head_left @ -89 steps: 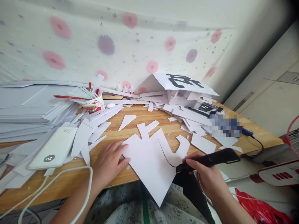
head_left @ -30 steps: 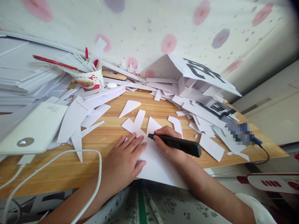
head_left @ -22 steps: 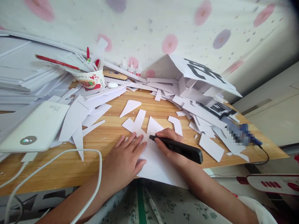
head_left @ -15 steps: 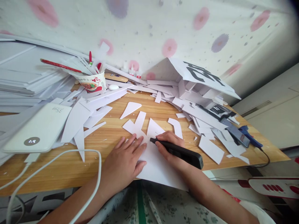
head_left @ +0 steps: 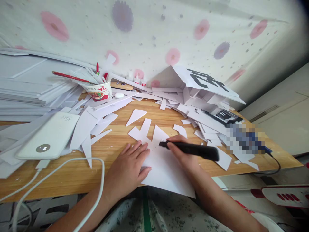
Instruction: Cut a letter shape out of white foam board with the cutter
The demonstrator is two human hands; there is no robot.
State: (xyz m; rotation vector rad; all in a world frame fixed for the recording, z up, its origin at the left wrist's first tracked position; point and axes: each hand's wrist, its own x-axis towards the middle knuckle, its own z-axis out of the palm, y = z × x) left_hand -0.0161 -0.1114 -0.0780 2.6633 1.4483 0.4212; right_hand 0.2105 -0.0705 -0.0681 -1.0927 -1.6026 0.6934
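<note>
- The left hand (head_left: 127, 169) lies flat with fingers spread on a white sheet (head_left: 166, 170), pressing it to the counter (head_left: 60, 175); it grips nothing.
- The right hand (head_left: 181, 154) is clenched around a black pen-shaped cutter (head_left: 190, 149), held nearly level; its tip touches the sheet just beside the left fingertips (head_left: 142, 146); whether the tip is biting into the sheet is hard to tell at this size.
- The sheet lies at the near edge of the counter, between the two hands; its near corner hangs over the edge above a flowered cloth (head_left: 154, 212); its far side is cut into narrow tabs (head_left: 145, 127).
- Loose white offcuts (head_left: 96, 124) lie scattered to the left and beyond the sheet; one rounded triangular offcut (head_left: 135, 116) sits apart on bare wood.
- A white power bank (head_left: 51, 137) rests on the offcuts at the left; a white cable (head_left: 72, 164) loops from it across the counter's near edge.
- A printed paper cup (head_left: 100, 91) stands at the back, holding strips and red pens; a stack of white boards (head_left: 26, 87) is piled left of it.
- At the right rear lies a heap of cut pieces under a folded board bearing a large black character (head_left: 205, 80); a black cord (head_left: 275, 161) trails off the right end of the counter.
</note>
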